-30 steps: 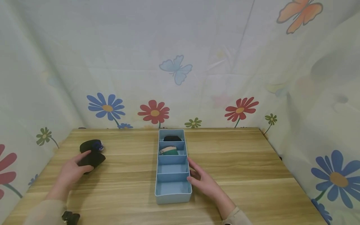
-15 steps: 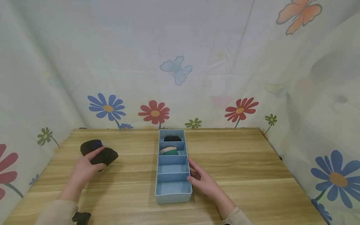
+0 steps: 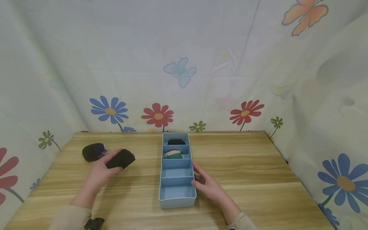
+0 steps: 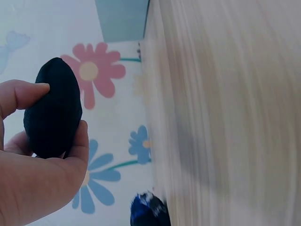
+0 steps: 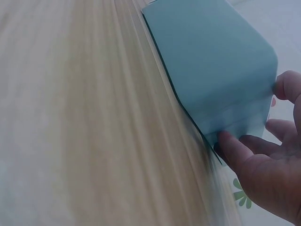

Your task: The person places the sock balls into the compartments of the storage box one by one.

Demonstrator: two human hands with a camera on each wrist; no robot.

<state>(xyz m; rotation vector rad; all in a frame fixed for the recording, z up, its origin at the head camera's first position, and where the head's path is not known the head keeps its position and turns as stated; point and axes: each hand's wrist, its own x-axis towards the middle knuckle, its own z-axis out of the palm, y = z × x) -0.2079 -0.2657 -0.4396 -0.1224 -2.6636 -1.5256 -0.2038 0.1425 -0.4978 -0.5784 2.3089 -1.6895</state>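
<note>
Pinching a black bundle (image 3: pixel 123 158) between thumb and fingers of the left hand (image 3: pixel 100 172), probably lightly, judging from its soft, rounded look. Holding it raised above the table (image 3: pixel 247 179), left of a blue box (image 3: pixel 177 203), gripping the near part and so leaving the end facing the box free. Resting the loosely spread fingers of the right hand (image 3: pixel 211 188) against the box's right side, seemingly to steady it. Looking into it, seeing a black item (image 3: pixel 176 142) in the farthest compartment and a green-and-beige item (image 3: pixel 173 155) in the next, with dividers (image 3: pixel 177 182) presumably serving to prevent mixing. Having a second dark bundle (image 3: pixel 91 152), patched with blue, lying just beyond the left hand, likely for easy reach. Facing a flower-printed cloth (image 3: pixel 129 48) hanging behind, probably screening the surroundings.
</note>
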